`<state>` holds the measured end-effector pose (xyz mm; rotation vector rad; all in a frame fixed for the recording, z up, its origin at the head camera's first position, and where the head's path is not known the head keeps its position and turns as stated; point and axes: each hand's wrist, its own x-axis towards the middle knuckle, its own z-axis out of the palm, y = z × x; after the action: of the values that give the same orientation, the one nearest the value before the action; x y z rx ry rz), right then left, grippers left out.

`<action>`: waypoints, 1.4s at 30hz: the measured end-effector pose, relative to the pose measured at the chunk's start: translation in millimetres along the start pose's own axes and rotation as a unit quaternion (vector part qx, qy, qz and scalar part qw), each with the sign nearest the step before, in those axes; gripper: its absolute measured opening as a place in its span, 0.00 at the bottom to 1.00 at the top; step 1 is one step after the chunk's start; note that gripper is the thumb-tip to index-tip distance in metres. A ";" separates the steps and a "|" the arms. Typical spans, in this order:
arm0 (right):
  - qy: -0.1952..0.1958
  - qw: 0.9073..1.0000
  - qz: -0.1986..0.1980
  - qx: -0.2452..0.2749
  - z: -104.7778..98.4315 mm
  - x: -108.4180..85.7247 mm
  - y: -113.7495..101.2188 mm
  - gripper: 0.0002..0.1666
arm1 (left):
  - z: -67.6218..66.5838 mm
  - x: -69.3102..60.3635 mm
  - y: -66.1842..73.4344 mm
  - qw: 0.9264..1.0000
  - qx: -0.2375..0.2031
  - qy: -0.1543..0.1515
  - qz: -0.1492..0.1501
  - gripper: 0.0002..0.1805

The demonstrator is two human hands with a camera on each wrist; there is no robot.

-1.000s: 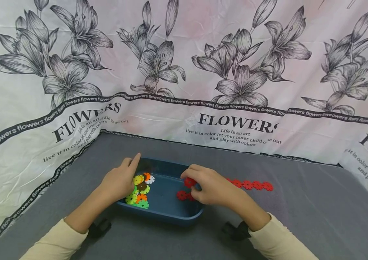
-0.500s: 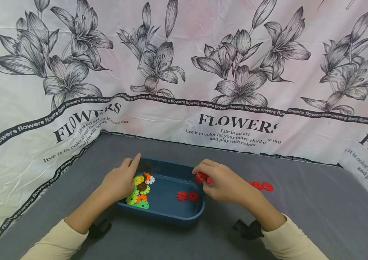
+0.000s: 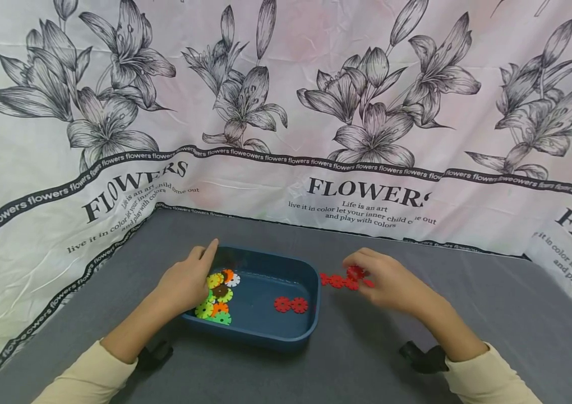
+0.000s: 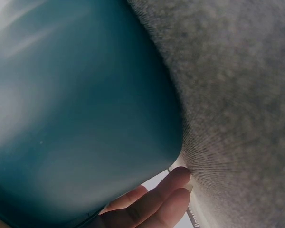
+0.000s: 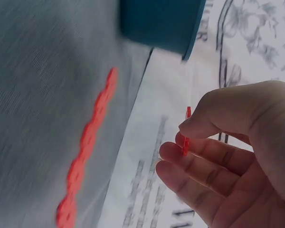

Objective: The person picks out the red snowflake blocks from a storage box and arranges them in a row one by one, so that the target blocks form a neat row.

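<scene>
Right hand has shifted rightward, away from the blue bin; we see it pinching 1 red disc near the red chain, right of frame center. Left hand grips the bin's left end, center-left.

The tub looks like smooth moulded plastic, its outer wall carrying soft, satiny highlights. Inside its left end, the multicoloured notched discs seem to be thin, smooth plastic, as do the red discs to its right. Beneath the tub spreads a matt grey cloth, finely textured. Behind it hangs a printed fabric backdrop, creased, with a faint sheen.
</scene>
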<state>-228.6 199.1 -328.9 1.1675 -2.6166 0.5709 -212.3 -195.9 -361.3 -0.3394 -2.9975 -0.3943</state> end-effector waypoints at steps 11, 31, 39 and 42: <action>-0.003 0.998 0.051 -0.020 -12.1 -33.8 37.7 0.25 | 0.0 -0.2 -0.6 1.000 -0.008 -0.004 -0.003 0.47; -0.046 0.982 0.181 0.008 -33.0 -83.7 100.8 0.22 | 0.5 0.5 -2.2 1.000 -0.007 -0.005 0.004 0.47; -0.075 0.976 0.203 -0.001 -32.9 -93.6 114.2 0.21 | 0.6 0.0 -1.4 1.000 -0.009 -0.008 -0.001 0.47; -0.078 0.975 0.210 -0.003 -31.4 -93.9 114.2 0.21 | 0.3 -0.2 -0.5 1.000 -0.010 -0.008 0.000 0.47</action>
<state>-251.0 344.6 -363.1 0.6778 -3.0206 0.5608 -212.2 -196.4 -361.7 -0.3450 -3.0102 -0.4237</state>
